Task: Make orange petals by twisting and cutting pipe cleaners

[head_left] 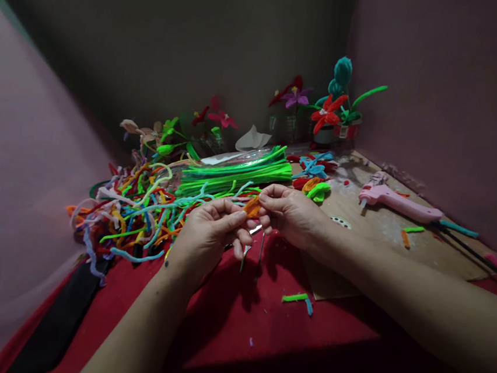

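Between my two hands is a small orange pipe-cleaner petal (253,208), held above the red cloth (227,319). My left hand (218,224) pinches its left side between thumb and fingers. At its upper right, the fingertips of my right hand (288,211) grip it too. Partly hidden under my hands, a slim metal tool, perhaps scissors (245,256), lies on the cloth. Just beyond my right hand rest folded pipe-cleaner petals in green (318,192), orange and red.
A tangle of coloured pipe cleaners (140,211) lies left, beside a bundle of green pipe cleaners (241,171). On the board (338,259) at right sits a pink glue gun (399,202) with a black cord. Pipe-cleaner flowers (328,113) in pots stand behind. Cut scraps (294,298) lie in front.
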A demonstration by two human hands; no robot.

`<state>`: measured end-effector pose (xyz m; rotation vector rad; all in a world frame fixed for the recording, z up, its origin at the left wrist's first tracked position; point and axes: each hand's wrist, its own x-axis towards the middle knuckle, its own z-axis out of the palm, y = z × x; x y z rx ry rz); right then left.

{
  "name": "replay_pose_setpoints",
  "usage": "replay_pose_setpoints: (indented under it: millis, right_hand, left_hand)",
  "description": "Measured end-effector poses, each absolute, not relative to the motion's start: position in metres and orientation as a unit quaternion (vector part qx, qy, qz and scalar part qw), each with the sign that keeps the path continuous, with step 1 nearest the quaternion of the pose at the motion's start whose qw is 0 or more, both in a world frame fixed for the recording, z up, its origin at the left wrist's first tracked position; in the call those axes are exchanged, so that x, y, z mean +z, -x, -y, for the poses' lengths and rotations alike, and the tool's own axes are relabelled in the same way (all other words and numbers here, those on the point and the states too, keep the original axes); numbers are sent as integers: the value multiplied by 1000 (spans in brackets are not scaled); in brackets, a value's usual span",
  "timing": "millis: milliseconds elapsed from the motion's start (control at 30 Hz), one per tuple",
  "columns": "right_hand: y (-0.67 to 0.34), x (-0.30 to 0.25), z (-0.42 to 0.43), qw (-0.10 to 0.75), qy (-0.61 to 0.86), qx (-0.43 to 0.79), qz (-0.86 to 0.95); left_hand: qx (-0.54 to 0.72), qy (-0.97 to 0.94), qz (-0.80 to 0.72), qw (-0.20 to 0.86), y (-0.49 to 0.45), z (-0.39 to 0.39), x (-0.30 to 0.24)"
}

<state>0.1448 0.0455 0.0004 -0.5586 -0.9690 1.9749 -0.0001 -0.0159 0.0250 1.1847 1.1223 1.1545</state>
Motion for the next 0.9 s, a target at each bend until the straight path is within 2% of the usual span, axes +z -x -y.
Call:
replay_pose_setpoints:
  millis: [300,500,667,900]
  right_hand:
    - [-148,1,-46,404,225,785,413]
    - [-146,2,-43,451,269,711,467]
    - [-145,9,-36,514,287,601,541]
    - [-144,2,-42,467,276,700,465]
  left_hand:
    - [454,-500,-497,544,3,15,25]
    - [435,-507,-510,542,1,16,27]
    - [433,-489,-517,552,-2,16,28]
    - [435,-501,-534,524,-3,18,26]
